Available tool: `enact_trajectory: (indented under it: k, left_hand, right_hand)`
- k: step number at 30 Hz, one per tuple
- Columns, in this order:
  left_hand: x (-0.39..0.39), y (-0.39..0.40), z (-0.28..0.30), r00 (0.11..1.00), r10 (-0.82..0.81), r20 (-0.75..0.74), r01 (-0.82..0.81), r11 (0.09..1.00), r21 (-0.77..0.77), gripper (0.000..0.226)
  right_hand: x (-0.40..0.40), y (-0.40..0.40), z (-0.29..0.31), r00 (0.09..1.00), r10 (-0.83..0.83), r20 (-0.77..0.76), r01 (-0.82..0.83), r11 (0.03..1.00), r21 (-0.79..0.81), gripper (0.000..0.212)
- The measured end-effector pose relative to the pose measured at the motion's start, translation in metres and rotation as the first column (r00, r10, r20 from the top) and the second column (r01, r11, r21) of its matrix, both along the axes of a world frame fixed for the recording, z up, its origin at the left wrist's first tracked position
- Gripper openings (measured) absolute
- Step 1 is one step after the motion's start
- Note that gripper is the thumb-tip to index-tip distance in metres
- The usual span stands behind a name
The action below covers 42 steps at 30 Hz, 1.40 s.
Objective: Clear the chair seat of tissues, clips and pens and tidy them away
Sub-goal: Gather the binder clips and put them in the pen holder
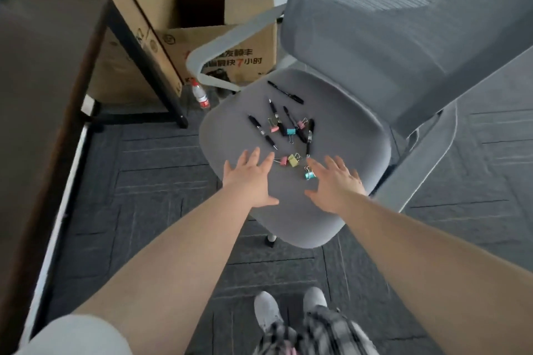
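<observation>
Fingers (256, 157) spread on both hands, left hand (248, 179) and right hand (336, 181), holding nothing, low over chair seat (288, 210) front. Binder clips (291, 160) just beyond: light, stiff, best pinched by wire loops. Pens (262, 132) mid-seat: slim, likely to roll, long axes mostly near-to-far. No tissues visible.

Chair seat (346, 130): five black pens (285, 92), six binder clips (293, 160). Clips by colour: three pink, two teal, one yellow. Two cardboard boxes (225, 49), one bottle (200, 94).
</observation>
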<state>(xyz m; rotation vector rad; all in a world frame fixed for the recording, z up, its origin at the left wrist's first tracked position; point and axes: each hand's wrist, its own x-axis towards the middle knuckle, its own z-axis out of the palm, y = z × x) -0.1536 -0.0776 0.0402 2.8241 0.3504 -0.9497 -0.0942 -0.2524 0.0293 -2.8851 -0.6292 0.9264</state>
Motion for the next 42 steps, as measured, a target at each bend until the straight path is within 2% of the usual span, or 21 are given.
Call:
enact_trajectory:
  k: [3,7,13,16,18,22,25,29,32,38,42]
  left_hand:
    - [0.033,-0.001,-0.018,0.998,-0.058,-0.026,0.058,0.998,-0.008,0.109]
    - [0.067,-0.001,-0.043,0.999,0.006,-0.053,-0.010,0.998,-0.069,0.104]
    - [0.094,0.000,-0.087,0.997,0.027,-0.074,-0.036,0.991,-0.127,0.096]
    - [0.093,-0.010,-0.113,0.996,-0.043,-0.080,0.026,0.979,-0.202,0.084]
    - [0.095,-0.015,-0.126,0.996,-0.086,-0.026,0.078,0.971,-0.224,0.074]
    - [0.100,-0.025,-0.140,0.998,-0.059,0.015,0.061,0.974,-0.216,0.051]
    - [0.107,-0.025,-0.139,0.998,-0.053,0.027,0.057,0.984,-0.169,0.035]
    - [0.116,-0.019,-0.138,0.995,-0.082,-0.049,0.071,0.978,-0.194,0.040]
    - [0.122,-0.017,-0.143,0.994,-0.090,-0.063,0.075,0.974,-0.212,0.034]
    - [0.122,-0.017,-0.147,0.989,-0.142,-0.049,0.131,0.975,-0.177,0.034]
    - [0.123,-0.013,-0.147,0.991,-0.130,-0.031,0.122,0.972,-0.199,0.039]
  right_hand:
    - [0.026,0.002,-0.019,0.999,-0.038,-0.039,0.038,0.999,-0.005,0.074]
    - [0.057,0.003,-0.047,0.990,-0.070,-0.126,0.066,0.997,-0.035,0.076]
    - [0.071,0.013,-0.087,0.977,-0.036,-0.212,0.026,0.998,-0.051,0.072]
    - [0.069,0.018,-0.102,0.969,-0.019,-0.247,0.001,0.997,-0.073,0.066]
    - [0.070,0.021,-0.109,0.976,-0.019,-0.219,0.003,0.997,-0.075,0.061]
    - [0.076,0.026,-0.111,0.978,-0.052,-0.200,0.044,0.998,-0.045,0.039]
    - [0.081,0.028,-0.112,0.977,-0.080,-0.195,0.071,0.996,-0.052,0.039]
    - [0.088,0.029,-0.116,0.980,-0.089,-0.178,0.085,0.996,-0.028,0.039]
    - [0.094,0.030,-0.112,0.983,-0.112,-0.147,0.112,0.994,-0.010,0.032]
    - [0.106,0.034,-0.112,0.994,-0.069,-0.080,0.070,0.997,0.011,0.027]
    - [0.124,0.040,-0.113,0.993,-0.099,-0.059,0.101,0.994,0.031,0.029]
